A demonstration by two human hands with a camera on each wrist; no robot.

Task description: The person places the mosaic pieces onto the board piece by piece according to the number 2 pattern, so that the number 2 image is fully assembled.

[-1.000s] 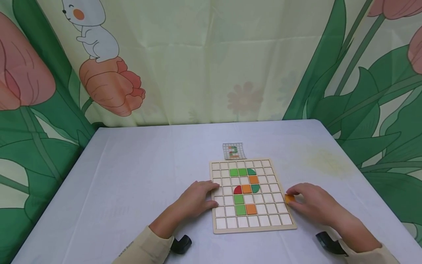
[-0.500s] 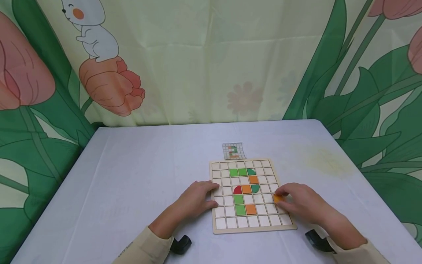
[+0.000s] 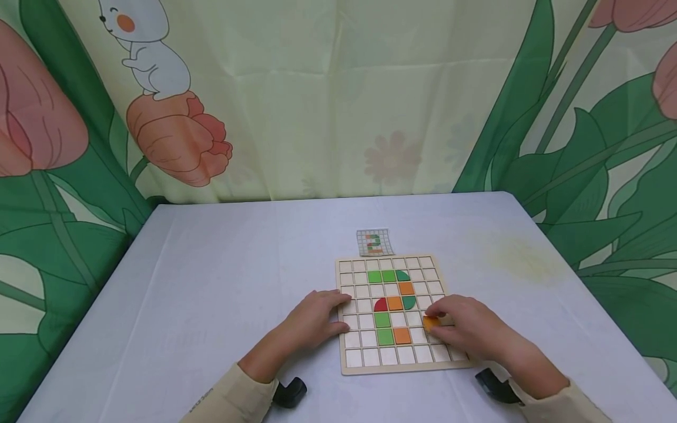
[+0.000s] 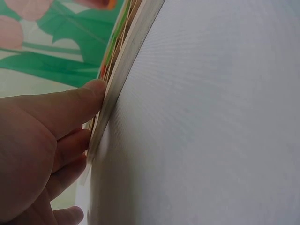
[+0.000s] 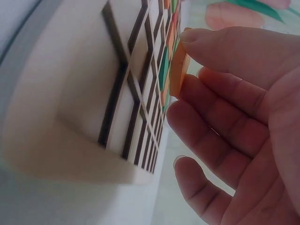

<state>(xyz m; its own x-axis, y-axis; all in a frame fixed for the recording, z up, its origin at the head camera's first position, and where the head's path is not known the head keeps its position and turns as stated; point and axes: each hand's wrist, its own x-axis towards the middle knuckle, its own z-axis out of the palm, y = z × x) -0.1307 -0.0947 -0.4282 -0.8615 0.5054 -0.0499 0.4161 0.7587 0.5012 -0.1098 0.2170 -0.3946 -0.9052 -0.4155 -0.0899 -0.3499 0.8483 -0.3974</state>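
My right hand [image 3: 473,329] pinches an orange square tile [image 3: 431,324] between thumb and fingers, over the right part of the wooden grid board [image 3: 407,369]. In the right wrist view the tile [image 5: 179,70] stands tilted at the fingertips, close over the grid. My left hand [image 3: 314,320] rests against the board's left edge, its thumb and fingertips touching the frame [image 4: 123,70]. Coloured tiles sit in the grid: green squares such as this green tile [image 3: 385,336], orange squares [image 3: 402,335], dark green rounded pieces [image 3: 408,302] and one red rounded piece [image 3: 381,304].
A small card [image 3: 374,242] printed with a grid and coloured shapes lies just behind the board. The white-covered table [image 3: 222,264] extends around it, with a printed curtain [image 3: 338,117] behind. Black wrist devices such as this left one [image 3: 291,392] hang below the sleeves.
My right hand has moved left with the orange tile, from the board's right edge to over its right columns. The left hand has stayed at the board's edge.
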